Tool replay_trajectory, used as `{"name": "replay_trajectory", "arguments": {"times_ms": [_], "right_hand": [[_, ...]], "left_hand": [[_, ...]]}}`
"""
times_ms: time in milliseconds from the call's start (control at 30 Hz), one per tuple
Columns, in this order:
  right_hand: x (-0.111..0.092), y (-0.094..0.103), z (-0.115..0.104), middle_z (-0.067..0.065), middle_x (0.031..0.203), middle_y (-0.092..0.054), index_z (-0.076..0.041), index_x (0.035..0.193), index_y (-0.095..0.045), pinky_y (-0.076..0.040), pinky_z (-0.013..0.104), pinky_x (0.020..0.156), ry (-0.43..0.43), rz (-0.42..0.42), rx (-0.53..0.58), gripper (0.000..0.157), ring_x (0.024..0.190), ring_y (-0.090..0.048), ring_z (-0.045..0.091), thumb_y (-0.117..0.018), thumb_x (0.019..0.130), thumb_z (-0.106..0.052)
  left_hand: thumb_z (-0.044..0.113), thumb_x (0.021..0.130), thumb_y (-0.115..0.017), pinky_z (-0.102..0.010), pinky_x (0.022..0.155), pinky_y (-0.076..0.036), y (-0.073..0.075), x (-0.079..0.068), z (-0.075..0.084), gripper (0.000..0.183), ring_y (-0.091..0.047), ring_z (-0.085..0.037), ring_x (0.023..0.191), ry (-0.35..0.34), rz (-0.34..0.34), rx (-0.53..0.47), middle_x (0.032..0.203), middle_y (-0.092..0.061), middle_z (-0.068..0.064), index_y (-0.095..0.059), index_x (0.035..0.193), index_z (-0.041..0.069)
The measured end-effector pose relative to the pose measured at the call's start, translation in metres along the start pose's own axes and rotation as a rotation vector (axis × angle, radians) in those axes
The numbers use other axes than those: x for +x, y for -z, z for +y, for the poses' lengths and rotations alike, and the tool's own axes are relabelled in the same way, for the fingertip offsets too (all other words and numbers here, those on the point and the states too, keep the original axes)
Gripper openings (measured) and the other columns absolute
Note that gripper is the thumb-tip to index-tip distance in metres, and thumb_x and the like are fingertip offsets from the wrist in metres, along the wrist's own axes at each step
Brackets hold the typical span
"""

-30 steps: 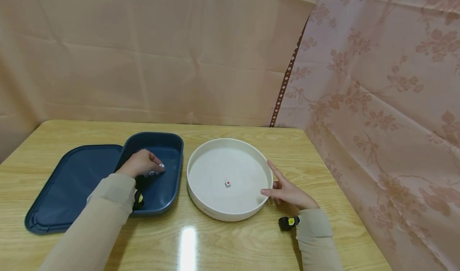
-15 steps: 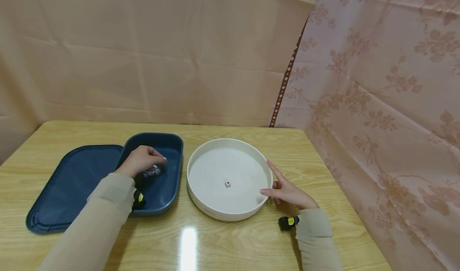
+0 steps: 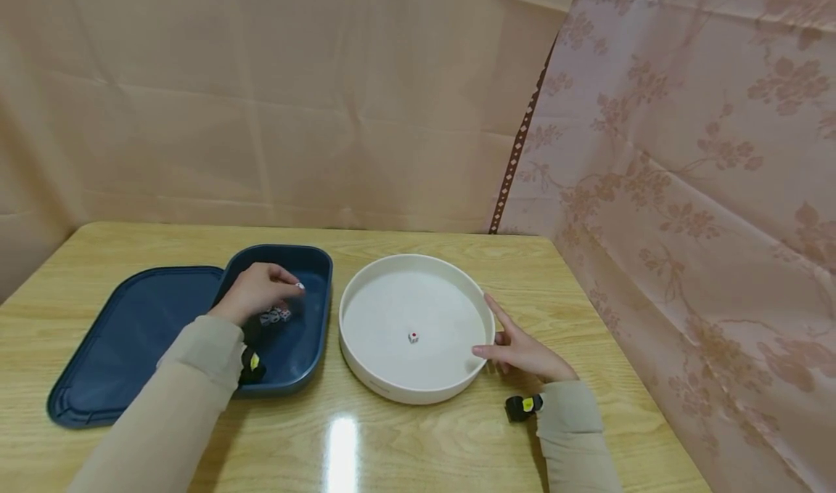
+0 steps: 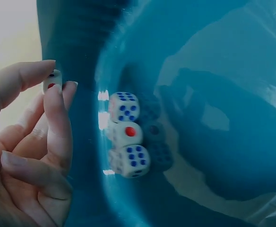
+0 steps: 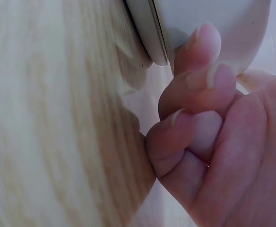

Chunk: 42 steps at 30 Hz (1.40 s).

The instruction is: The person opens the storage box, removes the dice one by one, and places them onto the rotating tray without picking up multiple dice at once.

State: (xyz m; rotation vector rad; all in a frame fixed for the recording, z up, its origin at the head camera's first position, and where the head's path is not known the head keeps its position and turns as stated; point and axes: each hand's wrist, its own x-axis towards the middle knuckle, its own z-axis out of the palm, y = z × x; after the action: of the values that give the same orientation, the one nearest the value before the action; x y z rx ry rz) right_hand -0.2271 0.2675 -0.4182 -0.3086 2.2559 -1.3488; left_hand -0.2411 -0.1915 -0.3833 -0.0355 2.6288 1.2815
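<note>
My left hand (image 3: 256,291) is over the dark blue box (image 3: 312,355), pinching a small white die (image 4: 52,81) between thumb and fingertips. Below it, three more dice (image 4: 128,134) lie in a row against the box wall, blue and red pips showing. On the right, my right hand (image 3: 525,349) grips the rim of a round white tray (image 3: 372,380), thumb over the edge and the other fingers along the outside. In the right wrist view those fingers (image 5: 199,94) are curled near the tray's outer wall. A single die (image 3: 414,338) with a red pip up sits inside the tray.
A flat dark blue lid (image 3: 140,333) lies left of the box, partly under it. All stand on a wooden table (image 3: 405,449). Behind hangs a beige curtain (image 3: 294,101), and a floral cloth (image 3: 686,188) runs along the right side.
My left hand has risen slightly from the dice in the box with one die in its fingertips, uncovering the others. The right hand stays on the tray rim.
</note>
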Motion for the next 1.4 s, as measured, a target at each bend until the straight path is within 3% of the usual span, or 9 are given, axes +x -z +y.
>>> {"name": "replay_trajectory", "arguments": {"times_ms": [300, 567, 767, 1100, 1400], "right_hand": [[0.000, -0.001, -0.001, 0.008, 0.075, -0.057, -0.036, 0.158, 0.007, -0.046, 0.030, 0.060, -0.010, 0.006, -0.016, 0.105, 0.059, -0.050, 0.019, -0.073, 0.090, -0.031], [-0.002, -0.001, 0.001, 0.007, 0.075, -0.057, -0.037, 0.158, 0.007, -0.046, 0.030, 0.060, -0.005, 0.003, -0.013, 0.104, 0.059, -0.050, 0.018, -0.072, 0.091, -0.030], [-0.002, 0.000, 0.002, 0.008, 0.074, -0.056, -0.036, 0.158, 0.007, -0.046, 0.030, 0.059, -0.007, 0.008, -0.011, 0.104, 0.059, -0.049, 0.018, -0.073, 0.091, -0.030], [-0.002, 0.000, -0.001, 0.007, 0.075, -0.056, -0.036, 0.158, 0.007, -0.046, 0.030, 0.060, -0.015, 0.013, -0.013, 0.105, 0.059, -0.049, 0.018, -0.073, 0.091, -0.030], [0.001, 0.000, 0.000, 0.007, 0.076, -0.057, -0.037, 0.158, 0.007, -0.046, 0.030, 0.060, -0.020, 0.014, -0.024, 0.105, 0.059, -0.050, 0.019, -0.073, 0.090, -0.034]], "left_hand": [[0.032, 0.095, -0.065, -0.045, 0.087, -0.053, 0.005, -0.002, 0.022, 0.038, -0.069, -0.027, 0.091, -0.028, -0.009, 0.019, 0.126, -0.064, -0.021, -0.063, 0.122, 0.004], [0.036, 0.096, -0.063, -0.047, 0.089, -0.049, 0.002, -0.002, 0.044, 0.039, -0.067, -0.030, 0.097, -0.042, -0.018, 0.027, 0.124, -0.064, -0.018, -0.062, 0.121, 0.007], [0.035, 0.096, -0.063, -0.048, 0.092, -0.050, -0.003, -0.005, 0.059, 0.038, -0.067, -0.034, 0.100, -0.093, -0.026, 0.014, 0.124, -0.064, -0.018, -0.063, 0.121, 0.006], [0.037, 0.095, -0.064, -0.032, 0.077, -0.049, -0.015, -0.010, 0.078, 0.039, -0.064, -0.028, 0.088, -0.150, -0.011, 0.034, 0.107, -0.067, -0.014, -0.064, 0.124, 0.010], [0.034, 0.093, -0.068, -0.031, 0.072, -0.054, -0.034, -0.019, 0.095, 0.035, -0.063, -0.024, 0.083, -0.217, 0.003, -0.005, 0.105, -0.068, -0.010, -0.068, 0.120, 0.012]]}}
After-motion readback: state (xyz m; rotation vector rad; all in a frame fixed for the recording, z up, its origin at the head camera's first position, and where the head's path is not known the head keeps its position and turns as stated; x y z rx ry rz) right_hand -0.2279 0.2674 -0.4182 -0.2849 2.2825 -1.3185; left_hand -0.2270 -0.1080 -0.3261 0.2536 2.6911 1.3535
